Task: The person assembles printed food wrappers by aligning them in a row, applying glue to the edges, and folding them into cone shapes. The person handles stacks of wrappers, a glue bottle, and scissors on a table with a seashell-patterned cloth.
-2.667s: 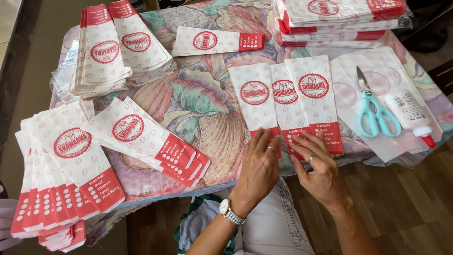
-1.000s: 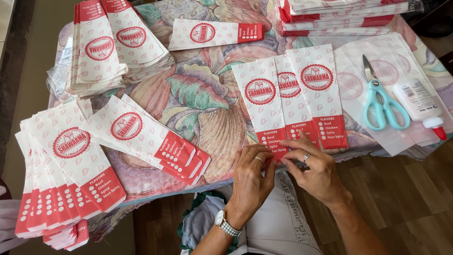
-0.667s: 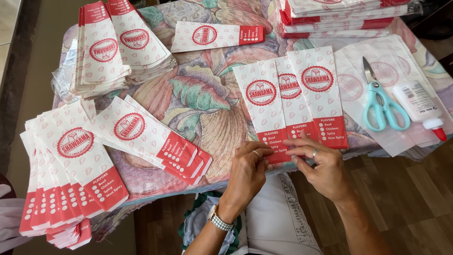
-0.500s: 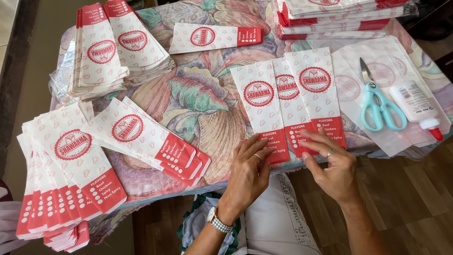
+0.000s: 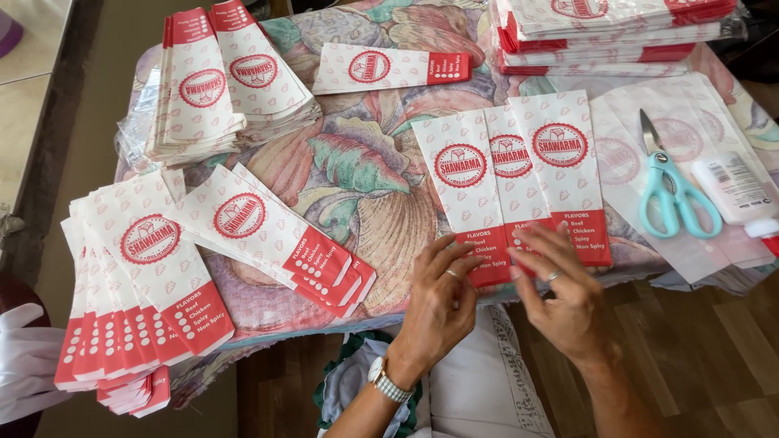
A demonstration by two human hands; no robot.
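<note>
Both hands at the near edge of the table (image 5: 389,174), on the red bottom ends of three overlapping paper sleeves (image 5: 511,182). Left hand (image 5: 438,304): fingers spread, loose, tips on the red strip of the leftmost sleeve, not clamped on anything. Right hand (image 5: 564,296): fingers extended flat, tips over the red strips of the middle and right sleeves; slightly blurred, can't tell if it pinches an edge. The sleeves lie flat, fanned side by side, red ends toward me.

Near-left corner: fanned stack of sleeves (image 5: 138,284) hanging over the edge, a smaller fan (image 5: 268,235) just beside it. Right edge: teal scissors (image 5: 673,191) on plain white sheets, glue bottle (image 5: 734,191) next to them. Far-left corner: two piles of sleeves (image 5: 219,89). Far edge, middle: single sleeve (image 5: 389,69) lying crosswise. Far-right corner: tall flat stack (image 5: 608,28).
</note>
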